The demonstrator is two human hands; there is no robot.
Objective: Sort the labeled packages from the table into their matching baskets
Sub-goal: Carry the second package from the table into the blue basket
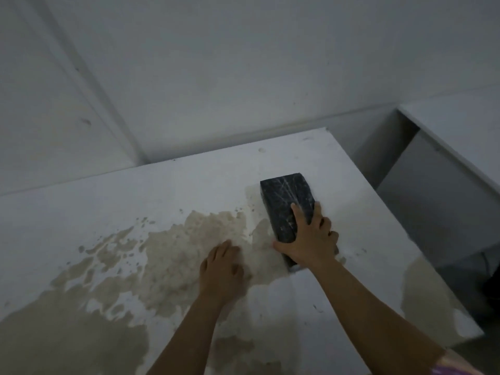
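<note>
One dark block (286, 207) lies on the tabletop (189, 190), toward its right edge. It looks rigid, sharp-edged and probably heavy, so a grip across its short sides should hold. The right hand (311, 239) is wrapped over its near end, fingers curled on the top face. The left hand (221, 269) rests flat, fingers spread, on a tan wet-looking stain (173, 253). No label or basket shows; nothing blocks a lift.

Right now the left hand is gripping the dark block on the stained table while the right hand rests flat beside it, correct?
Not quite: the hands are swapped. The head view shows the right hand gripping the dark block on the stained table, while the left hand rests flat beside it on the stain.
</note>
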